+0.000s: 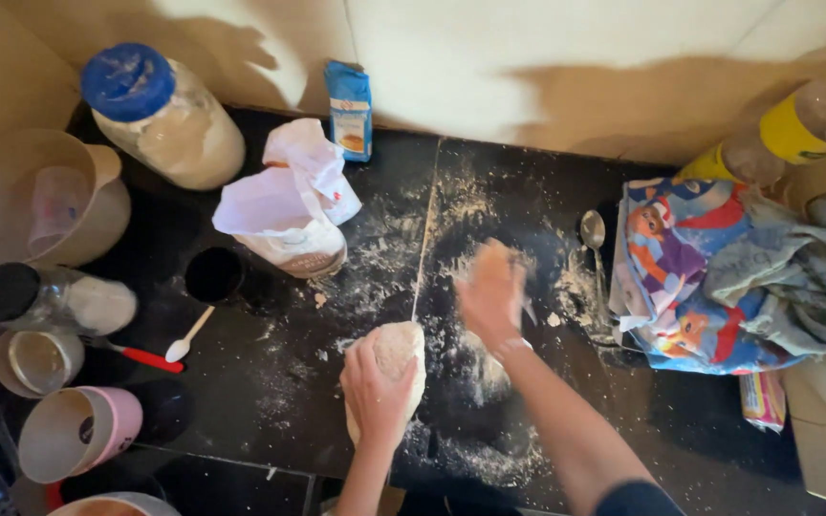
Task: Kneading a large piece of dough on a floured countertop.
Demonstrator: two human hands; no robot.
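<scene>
A pale lump of dough [402,350] lies on the black, flour-dusted counter [489,201]. My left hand [375,392] rests on top of the dough and grips it from the near side. My right hand [491,291] is blurred, fingers spread, hovering flat over the floury patch just right of the dough; it holds nothing.
An open white flour bag [289,205], a blue-lidded jar [160,115] and a small blue packet [349,110] stand at the back left. Cups, jars, a white spoon [186,336] crowd the left. A metal spoon [594,239], colourful cloth [709,272] and a yellow-labelled bottle [786,129] lie right.
</scene>
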